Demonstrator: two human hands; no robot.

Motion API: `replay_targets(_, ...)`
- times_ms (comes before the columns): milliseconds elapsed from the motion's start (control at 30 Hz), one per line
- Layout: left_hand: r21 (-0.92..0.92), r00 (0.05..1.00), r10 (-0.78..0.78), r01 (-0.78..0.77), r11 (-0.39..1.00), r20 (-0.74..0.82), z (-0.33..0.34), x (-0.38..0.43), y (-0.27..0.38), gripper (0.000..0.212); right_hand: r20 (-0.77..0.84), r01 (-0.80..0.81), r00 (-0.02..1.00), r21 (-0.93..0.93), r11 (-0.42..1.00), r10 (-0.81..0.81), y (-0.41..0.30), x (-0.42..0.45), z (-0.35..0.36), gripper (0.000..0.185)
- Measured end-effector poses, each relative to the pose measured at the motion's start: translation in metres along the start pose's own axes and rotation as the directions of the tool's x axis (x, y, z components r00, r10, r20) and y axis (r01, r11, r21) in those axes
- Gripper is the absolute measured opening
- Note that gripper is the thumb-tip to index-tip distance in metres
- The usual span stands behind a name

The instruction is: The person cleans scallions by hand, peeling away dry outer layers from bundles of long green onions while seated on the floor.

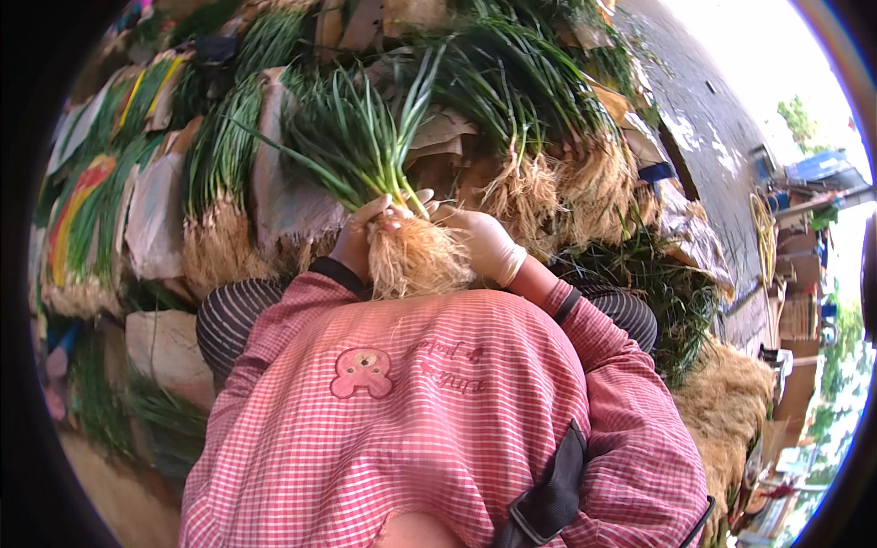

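A bunch of spring onions (390, 164) stands upright before my chest, green leaves spreading upward and pale stringy roots (419, 257) hanging down. My left hand (356, 233) grips it from the left, around the lower stems just above the roots. On the other side, my right hand (485, 241) wears a thin whitish glove, its fingers against the stem bases and roots. The bulbs show between the two hands; some fingertips are hidden behind the stems. Just beyond my right hand lie more rooted spring onions (527, 171), roots towards me.
To the left, a bundle of spring onions (223, 178) rests beside a worn pale sack (157, 216). More bundles (89, 233) lie farther left among sacking. Loose green leaves (637, 288) lie by my right knee, near a heap of tan fibrous roots (726, 394). Grey paved ground (706, 103) stretches beyond.
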State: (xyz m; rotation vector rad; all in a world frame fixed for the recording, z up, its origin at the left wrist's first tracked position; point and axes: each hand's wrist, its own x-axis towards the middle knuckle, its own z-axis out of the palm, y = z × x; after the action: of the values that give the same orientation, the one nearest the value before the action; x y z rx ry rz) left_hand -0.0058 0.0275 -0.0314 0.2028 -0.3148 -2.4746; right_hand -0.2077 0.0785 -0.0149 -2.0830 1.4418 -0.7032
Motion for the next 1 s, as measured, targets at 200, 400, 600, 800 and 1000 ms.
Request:
replay_targets(200, 0.067, 0.993, 0.055, -0.047, 0.997, -0.109, -0.022, 0.003, 0.006, 0.023, -0.483, -0.329, 0.851, -0.19, 0.925, 0.203, -0.002, 0.023, -0.052, 0.024)
replay_targets(400, 0.152, 0.998, 0.024, -0.016, 0.988, -0.053, -0.012, 0.012, 0.018, 0.024, -0.101, -0.6, 0.748, -0.526, 0.603, 0.656, 0.081, 0.069, -0.085, 0.023)
replay_targets(600, 0.28, 0.99, -0.018, 0.057, 0.958, -0.138, -0.003, 0.023, 0.026, 0.027, -0.141, -0.442, 0.885, -0.552, 0.707, 0.443, -0.056, 0.041, -0.066, 0.023)
replay_targets(800, 0.273, 0.954, -0.134, 0.208, 0.939, -0.267, 0.058, 0.03, -0.022, 0.031, 0.109, -0.172, 0.959, -0.516, 0.839, 0.263, -0.014, -0.001, -0.019, 0.025)
replay_targets(1000, 0.361, 0.972, -0.225, 0.188, 0.914, 0.064, -0.029, 0.051, -0.001, 0.037, 0.057, -0.428, 0.891, 0.435, 0.792, 0.45, 0.038, 0.014, -0.031, 0.026)
